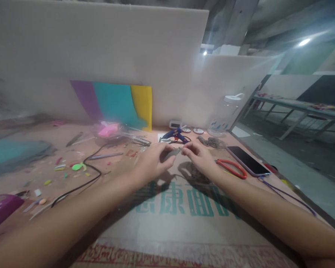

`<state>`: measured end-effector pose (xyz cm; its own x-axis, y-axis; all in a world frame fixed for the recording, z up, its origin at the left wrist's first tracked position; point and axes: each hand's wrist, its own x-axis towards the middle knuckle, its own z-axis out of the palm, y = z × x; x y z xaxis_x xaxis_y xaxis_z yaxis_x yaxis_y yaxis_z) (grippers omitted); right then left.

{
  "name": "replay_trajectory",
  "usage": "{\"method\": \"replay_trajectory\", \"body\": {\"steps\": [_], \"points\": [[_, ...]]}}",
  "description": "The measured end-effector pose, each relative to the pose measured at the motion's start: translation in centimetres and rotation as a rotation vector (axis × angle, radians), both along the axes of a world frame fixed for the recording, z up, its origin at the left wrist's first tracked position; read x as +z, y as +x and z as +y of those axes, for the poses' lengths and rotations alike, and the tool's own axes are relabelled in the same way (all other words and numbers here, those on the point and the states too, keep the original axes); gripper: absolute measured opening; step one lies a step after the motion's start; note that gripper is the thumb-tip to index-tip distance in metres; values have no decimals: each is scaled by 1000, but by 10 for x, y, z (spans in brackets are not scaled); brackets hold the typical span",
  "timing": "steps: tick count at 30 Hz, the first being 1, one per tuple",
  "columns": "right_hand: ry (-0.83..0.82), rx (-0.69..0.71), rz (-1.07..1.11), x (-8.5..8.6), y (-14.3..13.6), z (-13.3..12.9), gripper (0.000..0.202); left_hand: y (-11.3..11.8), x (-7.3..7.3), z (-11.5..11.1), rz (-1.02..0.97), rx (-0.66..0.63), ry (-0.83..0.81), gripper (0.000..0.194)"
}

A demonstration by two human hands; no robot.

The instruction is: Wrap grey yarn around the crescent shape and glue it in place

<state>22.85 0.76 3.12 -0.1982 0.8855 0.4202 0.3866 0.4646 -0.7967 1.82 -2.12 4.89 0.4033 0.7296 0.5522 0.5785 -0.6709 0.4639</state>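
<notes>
Over the middle of the cardboard-covered table [156, 230], my left hand [156, 160] is closed on a small grey piece [171, 153]. My right hand [197, 155] pinches at the right end of this piece, its thumb and forefinger together; what exactly lies between those fingertips is too small to tell. A blue glue gun [175, 136] lies just behind the hands. Partly hidden below my right hand is a dark, tangled clump [199, 175]. A similar grey-brown clump [211, 142] rests behind my right hand.
Red-handled pliers [234, 168] and a phone [248, 160] with a cord lie on the right. Behind stand a clear bottle [225, 115] and a colored board [114, 102]. Clay scraps, a black cable [96, 180] and a purple object [4, 210] are on the left.
</notes>
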Motion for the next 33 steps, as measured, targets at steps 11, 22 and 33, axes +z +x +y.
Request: {"method": "replay_trajectory", "body": {"steps": [11, 22, 33], "points": [[-55, 108, 169, -24, -11, -35, 22, 16, -39, -2, -105, 7, 193, 19], [-27, 177, 239, -20, -2, -32, 34, 14, -44, -3, -6, -48, 111, 15], [135, 71, -60, -21, -1, -29, 12, 10, -47, 1, 24, -17, 115, 21]]}}
